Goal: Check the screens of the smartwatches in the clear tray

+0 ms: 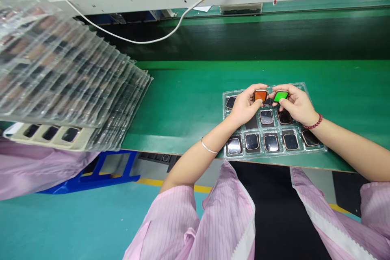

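Clear-plastic tray stack (67,65) is leaning at far L on the green counter (179,105), w/ a cream tray (84,139) showing under it, 3 dark-faced units visible. Blue stool (99,170) is standing below, nr a pink cloth (39,166).

Next R, L hand (247,105) is pinching an orange-lit watch (260,96) btwn thumb & fingers, screen facing up; forearm w/ silver bangle (208,146) is reaching fwd & inward, wrist hovering over the tray's L side.

Clear tray (274,155) is lying under both hands, nr counter's front edge. Front row is holding 5 watches, screens unlit; behind, one pocket is showing only dark backing, & hands are hiding part of the rear. So 2 pcs are out & lit, rest visible are sitting dark; no. already handled: can't tell.

R hand (296,103) is pinching a green-lit watch (280,96), thumb on its lower edge, beaded wrist (313,122) angling in from R.
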A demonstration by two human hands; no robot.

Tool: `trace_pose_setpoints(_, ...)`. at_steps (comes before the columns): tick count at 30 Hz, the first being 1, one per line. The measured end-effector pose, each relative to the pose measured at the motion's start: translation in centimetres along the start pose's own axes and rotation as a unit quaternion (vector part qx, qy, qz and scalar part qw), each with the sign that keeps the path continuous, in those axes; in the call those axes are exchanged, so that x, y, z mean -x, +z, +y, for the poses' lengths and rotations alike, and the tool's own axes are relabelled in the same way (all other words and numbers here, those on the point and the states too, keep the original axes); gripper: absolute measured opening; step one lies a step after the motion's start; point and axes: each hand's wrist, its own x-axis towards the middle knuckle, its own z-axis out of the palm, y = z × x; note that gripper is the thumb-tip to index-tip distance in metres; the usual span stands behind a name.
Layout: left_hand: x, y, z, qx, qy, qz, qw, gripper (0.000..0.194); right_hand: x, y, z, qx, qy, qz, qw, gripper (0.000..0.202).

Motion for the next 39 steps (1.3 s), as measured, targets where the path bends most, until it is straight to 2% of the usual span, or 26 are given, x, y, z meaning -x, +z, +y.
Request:
trace_pose_setpoints(10,0.2,0.1,1.0,-0.029,-0.022,0.019,0.999,0.042,0.1,-0.1,0.0,-0.001,0.006,-0.014,1.0,0.039)
trace_pose_setpoints(15,0.1,0.1,1.1,-0.009,-0.015,0.017,1.0,0.034,0.1,0.0,0.0,0.001,-0.002,-0.022,1.0,0.035)
trace_pose_setpoints(22,0.1,0.1,1.1,0.021,-0.036,0.011,0.999,0.039,0.0,0.0,0.1,-0.01,0.002,-0.013,1.0,0.03)
trace_pose_setpoints(29,0.2,0.1,1.4,0.045,-0.066,0.012,0.997,0.045,0.0,-0.1,-0.6,-0.02,0.037,0.001,0.999,0.025)
trace_pose_setpoints(39,0.1,-0.2,1.8,0.004,-0.059,0.019,0.998,0.046,0.3,0.2,-1.4,-0.027,0.039,0.002,0.999,0.033)
